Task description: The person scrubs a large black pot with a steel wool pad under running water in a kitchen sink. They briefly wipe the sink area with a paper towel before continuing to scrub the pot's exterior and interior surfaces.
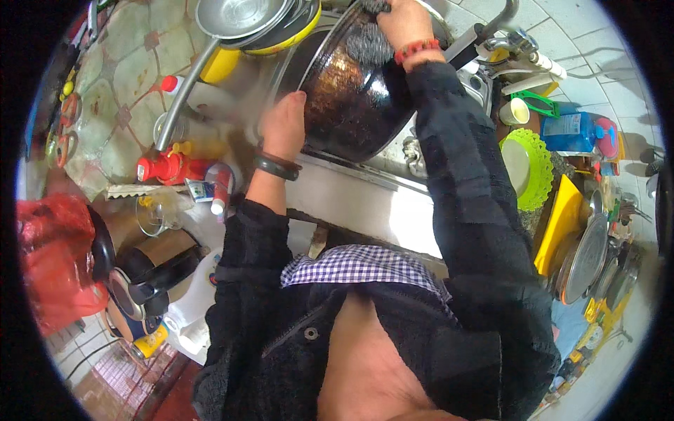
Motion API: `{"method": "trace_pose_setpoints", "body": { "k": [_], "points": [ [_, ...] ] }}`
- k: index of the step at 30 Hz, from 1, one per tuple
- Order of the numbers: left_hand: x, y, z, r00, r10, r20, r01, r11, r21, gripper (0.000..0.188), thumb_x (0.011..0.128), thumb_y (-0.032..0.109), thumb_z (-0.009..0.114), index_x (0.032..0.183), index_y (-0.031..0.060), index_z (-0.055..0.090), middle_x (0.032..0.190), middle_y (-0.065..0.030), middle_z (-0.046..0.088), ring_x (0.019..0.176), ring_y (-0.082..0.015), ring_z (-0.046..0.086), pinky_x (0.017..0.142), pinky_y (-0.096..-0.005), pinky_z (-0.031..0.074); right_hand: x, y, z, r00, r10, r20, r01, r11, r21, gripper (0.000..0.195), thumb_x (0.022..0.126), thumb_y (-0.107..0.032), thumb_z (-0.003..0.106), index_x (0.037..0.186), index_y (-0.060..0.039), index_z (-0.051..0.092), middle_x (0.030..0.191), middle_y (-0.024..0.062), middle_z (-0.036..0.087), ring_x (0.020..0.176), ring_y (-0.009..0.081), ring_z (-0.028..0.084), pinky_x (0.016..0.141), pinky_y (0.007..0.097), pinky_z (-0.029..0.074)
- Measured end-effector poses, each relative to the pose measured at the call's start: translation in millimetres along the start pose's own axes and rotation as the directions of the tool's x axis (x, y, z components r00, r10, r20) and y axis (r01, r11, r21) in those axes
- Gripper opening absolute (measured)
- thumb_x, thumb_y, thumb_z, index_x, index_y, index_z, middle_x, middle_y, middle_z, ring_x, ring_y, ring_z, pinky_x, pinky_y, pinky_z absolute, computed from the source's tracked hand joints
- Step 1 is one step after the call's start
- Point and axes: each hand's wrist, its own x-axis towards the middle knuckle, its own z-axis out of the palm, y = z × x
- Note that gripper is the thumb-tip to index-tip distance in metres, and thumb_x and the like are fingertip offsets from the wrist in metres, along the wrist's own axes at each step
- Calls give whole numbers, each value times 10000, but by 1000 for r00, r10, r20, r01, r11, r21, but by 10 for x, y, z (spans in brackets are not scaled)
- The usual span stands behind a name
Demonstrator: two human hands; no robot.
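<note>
A large dark metal pan, wet and shiny with a brownish patch, is tilted over the sink. My left hand is at the pan's left rim, thumb up; its fingers are partly hidden, so its hold is unclear. On the pan's upper right surface, my right hand grips a grey scouring pad, which touches the dark metal. A dark bangle is on my left wrist and a red bracelet on my right.
Stacked frying pans stand at the upper left, a handle jutting towards me. The faucet rises at the upper right. Right of the sink are a green-rimmed bowl and a blue bottle. Red-capped bottles and a glass crowd the left.
</note>
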Motion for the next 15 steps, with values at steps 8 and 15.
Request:
{"method": "trace_pose_setpoints", "body": {
  "k": [8,15],
  "points": [
    [-41,-138,-118,1000,17,12,-18,996,92,296,942,227,420,980,-9,595,935,-217,609,864,-380,574,741,-389,448,-721,-296,-157,972,-214,-95,224,970,99,274,609,59,516,810,-82,637,902,114,603,900,318,538,805,390,451],
    [1,-210,-135,998,68,1,-66,971,231,292,942,218,422,968,-17,593,924,-230,607,835,-388,578,702,-390,457,-445,-19,-177,988,-156,8,154,981,115,253,648,-2,545,870,-58,654,910,144,623,925,336,563,832,390,453]
  ]
}}
